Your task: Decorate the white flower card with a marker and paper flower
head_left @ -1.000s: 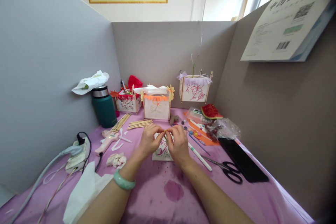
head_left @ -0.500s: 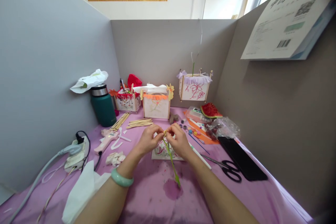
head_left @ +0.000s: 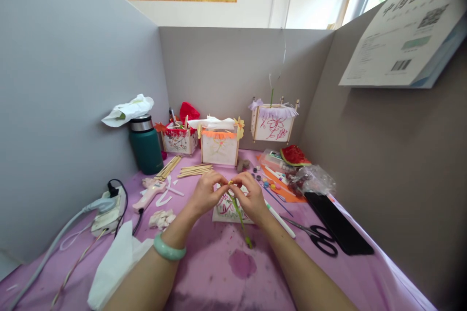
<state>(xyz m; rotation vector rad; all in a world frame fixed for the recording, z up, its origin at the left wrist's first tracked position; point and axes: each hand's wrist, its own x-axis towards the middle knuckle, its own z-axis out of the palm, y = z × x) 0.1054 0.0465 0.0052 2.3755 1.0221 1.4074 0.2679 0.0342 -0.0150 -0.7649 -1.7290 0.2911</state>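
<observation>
A small yellow piece (head_left: 230, 182) at the top of a thin green stem (head_left: 241, 217) is pinched between the fingertips of the left hand (head_left: 204, 195) and the right hand (head_left: 251, 197), both closed narrowly on it above the middle of the table (head_left: 328, 272). The stem hangs down and toward the near edge, its lower tip close to a dark stain (head_left: 241, 264) on the purple cloth; it is probably held aloft so that the top can be worked from both sides. A jade-green bangle (head_left: 168, 249) is worn on the left wrist. Directly under the hands a painted paper panel (head_left: 226, 209) is laid flat. Just right of it a white marker (head_left: 280, 219) and black-handled scissors (head_left: 315, 236) are kept within reach, with a black flat case (head_left: 338, 223) nearer the right edge. Toward the left edge a pink glue gun (head_left: 149, 193) is plugged into a power strip (head_left: 108, 210), and crumpled tissue (head_left: 162, 218) lies nearby. Wooden sticks (head_left: 193, 171) are bundled further back. Along the far edge three paper lanterns (head_left: 219, 145) are stood beside a green flask (head_left: 146, 145). A printed sheet (head_left: 404, 29) is fixed to the right partition; it carries large Chinese characters, a QR code and a barcode, but the writing cannot be read
</observation>
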